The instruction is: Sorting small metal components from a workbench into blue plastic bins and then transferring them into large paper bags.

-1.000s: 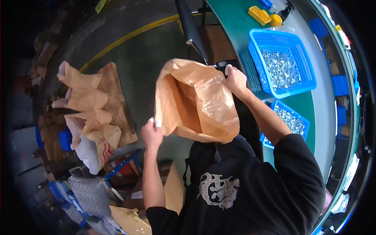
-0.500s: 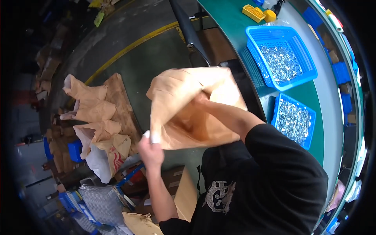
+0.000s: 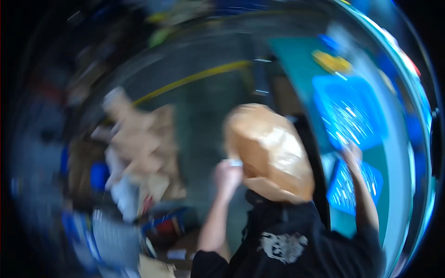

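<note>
While the left hand (image 3: 228, 173) grips the brown paper bag (image 3: 271, 150) at its 9 o'clock edge, fingers closed, the right hand (image 3: 352, 153) reaches the blue basket (image 3: 345, 187); its fingers blur.

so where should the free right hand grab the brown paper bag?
Probably the bag's upper rim on its right side, opposite the left hand that holds the brown paper bag at its left edge. The right hand is over by the blue baskets. Blur hides finer detail.

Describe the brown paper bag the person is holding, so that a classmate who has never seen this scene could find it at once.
Start at the green worktable on the right. Just left of its edge, above the person's black shirt, the left hand holds a bulging brown paper bag. Unlike the bags piled on the floor, it is lifted.
</note>
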Demonstrator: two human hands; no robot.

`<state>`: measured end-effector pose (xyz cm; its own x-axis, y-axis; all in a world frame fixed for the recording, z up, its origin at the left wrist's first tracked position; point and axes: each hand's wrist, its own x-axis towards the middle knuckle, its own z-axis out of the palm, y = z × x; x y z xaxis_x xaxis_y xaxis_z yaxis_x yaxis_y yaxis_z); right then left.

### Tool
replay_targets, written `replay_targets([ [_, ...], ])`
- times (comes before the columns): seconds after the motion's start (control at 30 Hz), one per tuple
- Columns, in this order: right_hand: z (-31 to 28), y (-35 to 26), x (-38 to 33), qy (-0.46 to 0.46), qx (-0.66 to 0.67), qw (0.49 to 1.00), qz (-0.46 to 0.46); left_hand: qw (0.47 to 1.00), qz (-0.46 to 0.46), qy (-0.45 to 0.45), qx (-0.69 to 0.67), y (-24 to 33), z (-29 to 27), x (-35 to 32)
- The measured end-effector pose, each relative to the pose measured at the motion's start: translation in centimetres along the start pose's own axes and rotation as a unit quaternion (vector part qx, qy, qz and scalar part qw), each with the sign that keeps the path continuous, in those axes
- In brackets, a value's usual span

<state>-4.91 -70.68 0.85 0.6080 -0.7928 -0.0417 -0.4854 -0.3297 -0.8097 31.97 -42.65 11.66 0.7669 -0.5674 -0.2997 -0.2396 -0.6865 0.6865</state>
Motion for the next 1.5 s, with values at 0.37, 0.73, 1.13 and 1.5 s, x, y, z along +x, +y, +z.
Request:
replay_targets([
  [0.37, 1.0, 6.3, -5.5, 0.128, -0.476, 0.862, 0.12, 0.995, 0.026, 0.041, 0.083, -2.9, 8.2, 0.2],
  [0.73, -0.9, 9.8, -1.6, 0.022, -0.43, 0.884, 0.183, 0.99, -0.058, 0.027, 0.126, -0.7, 10.5, -1.0],
  [1.13, 0.3, 4.4, -13.1, -0.022, -0.384, 0.915, 0.125, 0.998, -0.001, 0.009, 0.066, -1.6, 11.7, -2.8],
  [1.5, 1.6, 4.0, -29.8, -0.098, -0.405, 0.903, 0.105, 0.996, 0.048, -0.015, 0.069, -5.9, 10.6, -4.6],
])
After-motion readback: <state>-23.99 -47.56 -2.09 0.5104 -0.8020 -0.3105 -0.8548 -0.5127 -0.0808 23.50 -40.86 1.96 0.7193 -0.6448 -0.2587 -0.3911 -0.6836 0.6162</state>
